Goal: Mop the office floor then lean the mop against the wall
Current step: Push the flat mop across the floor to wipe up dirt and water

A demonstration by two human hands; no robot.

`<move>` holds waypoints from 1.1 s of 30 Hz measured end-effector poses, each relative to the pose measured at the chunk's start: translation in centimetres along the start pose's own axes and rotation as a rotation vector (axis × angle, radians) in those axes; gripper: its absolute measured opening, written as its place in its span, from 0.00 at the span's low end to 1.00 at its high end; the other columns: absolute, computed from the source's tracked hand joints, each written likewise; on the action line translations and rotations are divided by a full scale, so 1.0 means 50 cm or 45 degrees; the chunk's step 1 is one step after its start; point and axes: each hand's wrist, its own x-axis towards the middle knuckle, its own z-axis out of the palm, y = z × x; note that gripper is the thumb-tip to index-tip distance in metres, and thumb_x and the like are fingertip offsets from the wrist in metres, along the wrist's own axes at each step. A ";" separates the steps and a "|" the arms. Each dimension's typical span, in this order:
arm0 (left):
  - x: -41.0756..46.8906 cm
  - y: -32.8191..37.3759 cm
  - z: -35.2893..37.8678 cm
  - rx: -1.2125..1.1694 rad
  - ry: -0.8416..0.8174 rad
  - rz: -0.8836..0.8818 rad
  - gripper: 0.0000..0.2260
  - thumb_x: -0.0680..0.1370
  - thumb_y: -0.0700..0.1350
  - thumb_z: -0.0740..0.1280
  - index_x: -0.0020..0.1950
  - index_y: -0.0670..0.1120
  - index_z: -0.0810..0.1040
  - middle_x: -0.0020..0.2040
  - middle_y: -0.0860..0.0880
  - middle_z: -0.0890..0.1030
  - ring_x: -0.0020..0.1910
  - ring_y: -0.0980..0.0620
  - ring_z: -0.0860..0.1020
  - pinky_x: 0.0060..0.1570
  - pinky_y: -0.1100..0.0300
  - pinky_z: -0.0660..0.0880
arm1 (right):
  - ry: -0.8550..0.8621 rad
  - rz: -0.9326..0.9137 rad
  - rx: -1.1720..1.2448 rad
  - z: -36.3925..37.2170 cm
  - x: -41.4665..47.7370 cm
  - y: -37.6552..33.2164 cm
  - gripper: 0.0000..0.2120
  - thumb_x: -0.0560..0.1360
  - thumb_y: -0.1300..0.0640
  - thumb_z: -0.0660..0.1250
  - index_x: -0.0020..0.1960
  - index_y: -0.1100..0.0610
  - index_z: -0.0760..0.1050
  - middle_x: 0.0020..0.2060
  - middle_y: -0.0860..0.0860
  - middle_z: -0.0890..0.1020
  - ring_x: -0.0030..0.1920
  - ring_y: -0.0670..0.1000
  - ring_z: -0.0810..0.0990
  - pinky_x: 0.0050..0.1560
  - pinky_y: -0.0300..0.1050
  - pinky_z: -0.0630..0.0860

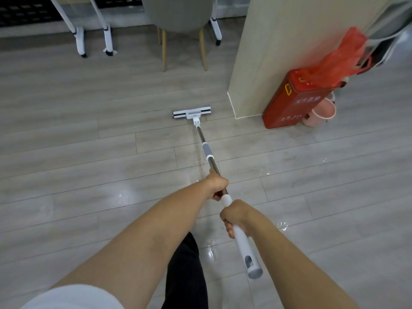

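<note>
Mop (pixel 201 134), flat-headed, on wood-grain floor (pixel 89 141)

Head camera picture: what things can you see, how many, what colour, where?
mop: one, white and grey, head flat on floor, centre
floor: one, grey planks, wet shine nearby
chair: one, grey, wooden legs, top centre
wheeled legs: three, white, top
pillar: one, cream, right
box: one, red, beside pillar
bucket: one, pink, behind box
plastic bag: one, red, above box
left hand: one, grips mop midway
right hand: one, grips mop near top
</note>
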 end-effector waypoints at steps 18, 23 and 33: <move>-0.434 -0.395 0.394 -0.003 -0.014 -0.057 0.15 0.76 0.39 0.62 0.63 0.40 0.70 0.41 0.43 0.78 0.35 0.48 0.79 0.31 0.58 0.79 | -0.100 0.068 -0.249 0.076 -0.324 0.592 0.19 0.70 0.68 0.60 0.62 0.64 0.68 0.29 0.58 0.80 0.34 0.56 0.79 0.56 0.51 0.82; -0.394 -0.385 0.361 -0.012 0.060 -0.052 0.12 0.78 0.39 0.63 0.61 0.41 0.70 0.45 0.41 0.78 0.37 0.47 0.79 0.27 0.60 0.76 | -0.094 0.165 -0.239 0.100 -0.282 0.546 0.20 0.70 0.69 0.61 0.61 0.64 0.70 0.29 0.58 0.80 0.33 0.57 0.79 0.53 0.55 0.83; -0.216 -0.194 0.153 -0.001 0.090 -0.010 0.13 0.78 0.38 0.62 0.62 0.39 0.69 0.45 0.40 0.78 0.36 0.46 0.80 0.24 0.57 0.77 | -0.068 -0.013 -0.046 0.064 -0.165 0.255 0.18 0.73 0.70 0.59 0.62 0.65 0.70 0.23 0.56 0.74 0.21 0.54 0.73 0.31 0.47 0.77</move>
